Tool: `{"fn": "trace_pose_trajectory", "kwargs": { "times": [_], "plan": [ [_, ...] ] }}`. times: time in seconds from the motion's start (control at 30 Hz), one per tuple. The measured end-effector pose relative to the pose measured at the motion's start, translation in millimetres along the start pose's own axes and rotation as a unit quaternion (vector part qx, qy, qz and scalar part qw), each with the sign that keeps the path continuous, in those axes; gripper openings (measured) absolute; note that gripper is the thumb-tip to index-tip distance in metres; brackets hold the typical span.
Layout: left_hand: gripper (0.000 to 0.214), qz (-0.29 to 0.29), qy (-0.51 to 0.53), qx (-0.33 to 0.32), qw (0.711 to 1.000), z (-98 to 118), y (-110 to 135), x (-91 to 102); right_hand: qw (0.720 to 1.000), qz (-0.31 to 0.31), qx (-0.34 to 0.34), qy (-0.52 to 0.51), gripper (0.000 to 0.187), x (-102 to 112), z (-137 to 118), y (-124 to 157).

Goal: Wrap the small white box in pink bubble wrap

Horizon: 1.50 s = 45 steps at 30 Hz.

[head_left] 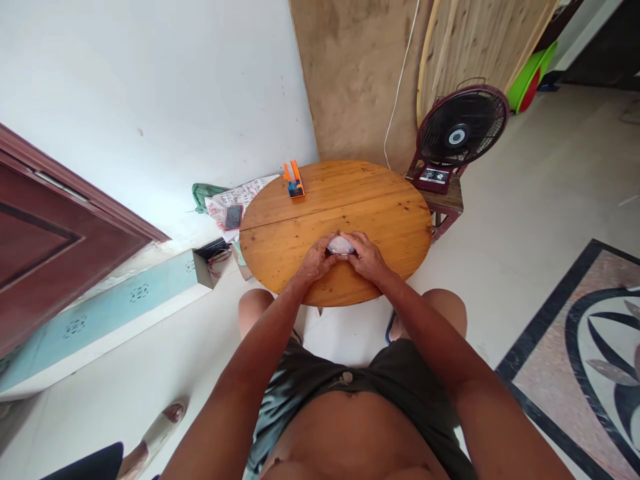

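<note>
Between my two hands is a small clear plastic box [341, 246], whitish through its lid, at the near side of the round wooden table [380, 207]. My left hand [319, 259] is closed around its left end, the thumb along the near side. At the right end my right hand [367, 255] grips it in the same way. The fingers hide both ends of the box, and I cannot make out what is in it. Towards the far left edge of the table lies an orange and blue object [294, 180], apart from my hands.
A fan [457, 137] stands on a wooden stool [447, 203] right of the table. Left of the table are printed bags [243, 197] and a green bundle [203, 197]. A white cord [400, 87] hangs along the board behind. Another person's foot [173, 413] shows at lower left.
</note>
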<state>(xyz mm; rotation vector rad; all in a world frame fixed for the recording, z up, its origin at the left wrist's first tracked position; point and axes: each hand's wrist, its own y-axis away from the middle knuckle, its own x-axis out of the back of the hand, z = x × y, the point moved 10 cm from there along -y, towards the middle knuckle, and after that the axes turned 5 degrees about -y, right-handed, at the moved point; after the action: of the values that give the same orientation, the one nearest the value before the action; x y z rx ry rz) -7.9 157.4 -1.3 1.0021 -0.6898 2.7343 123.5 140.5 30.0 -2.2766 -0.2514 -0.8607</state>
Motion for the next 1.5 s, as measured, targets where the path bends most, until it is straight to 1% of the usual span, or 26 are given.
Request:
{"fn": "trace_pose_trajectory", "kwargs": {
  "times": [0.1, 0.2, 0.3, 0.37, 0.5, 0.67, 0.9, 1.07, 1.23, 1.33, 1.5],
  "plan": [
    [0.061, 0.002, 0.001, 0.007, 1.0, -4, 1, -1.1, 1.0, 0.009, 0.01, 0.017, 0.053, 3, -6, 2],
    [0.062, 0.0, 0.0, 0.015, 1.0, -9, 2, -2.7, 0.999, 0.008, 0.016, 0.032, 0.035, 3, -11, 2],
    [0.061, -0.004, -0.005, 0.013, 1.0, -9, 2, -3.4, 0.998, 0.007, 0.028, 0.05, 0.02, 3, -15, 3],
    [0.059, -0.002, -0.01, 0.01, 1.0, -7, 2, -2.1, 0.998, 0.012, 0.038, 0.057, 0.016, 3, -18, 2],
    [0.057, 0.002, -0.007, 0.003, 1.0, -1, 2, 1.9, 0.998, 0.012, 0.049, 0.048, 0.017, 4, -20, 2],
    [0.055, 0.002, -0.003, 0.009, 1.0, 1, 4, 4.1, 0.998, 0.016, 0.061, 0.017, 0.017, 6, -23, 2],
    [0.05, 0.01, -0.01, -0.029, 0.999, 10, 5, 5.5, 0.996, 0.04, 0.066, -0.036, 0.01, 15, -30, -4],
    [0.046, 0.028, -0.025, -0.056, 0.998, 19, 6, 9.2, 0.995, 0.061, 0.023, -0.072, 0.011, 22, -28, -13],
    [0.05, 0.051, -0.056, -0.032, 0.997, 16, 7, 13.1, 0.992, 0.075, -0.037, -0.098, 0.017, 22, -18, -20],
    [0.048, 0.043, -0.046, -0.044, 0.997, 19, 7, 11.5, 0.99, 0.083, -0.053, -0.1, 0.018, 24, -17, -23],
    [0.052, 0.017, -0.034, -0.092, 0.995, 29, 9, 8.2, 0.993, 0.073, -0.067, -0.064, 0.021, 27, -21, -19]
  ]
}}
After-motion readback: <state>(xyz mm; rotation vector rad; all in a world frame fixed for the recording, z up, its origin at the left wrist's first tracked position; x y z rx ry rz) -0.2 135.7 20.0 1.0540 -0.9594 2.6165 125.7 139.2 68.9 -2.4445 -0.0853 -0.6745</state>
